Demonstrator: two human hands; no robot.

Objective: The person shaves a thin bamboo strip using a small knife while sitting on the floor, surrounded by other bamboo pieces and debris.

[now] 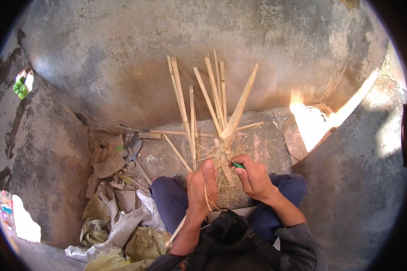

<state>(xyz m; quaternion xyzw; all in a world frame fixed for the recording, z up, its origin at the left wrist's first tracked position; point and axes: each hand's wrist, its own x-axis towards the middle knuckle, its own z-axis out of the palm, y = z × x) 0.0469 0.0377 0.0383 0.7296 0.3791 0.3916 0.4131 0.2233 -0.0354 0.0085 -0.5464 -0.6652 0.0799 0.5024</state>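
My right hand is closed round a small knife with a green handle. Its dark blade points left, toward my other hand. The fingers of my left hand are wrapped round a thin pale strip, which looks like bamboo and hangs in a curve below the thumb. Just beyond both hands stands a pale wooden stake, wide at its base and tapering upward. Loose fibres cling round its lower part. Where the strip runs inside my left fist is hidden.
Several split bamboo sticks lean on the curved concrete wall. Shavings litter the floor between my knees. Crumpled sacks and broken rubble lie at my left. A concrete wall rises close on my right.
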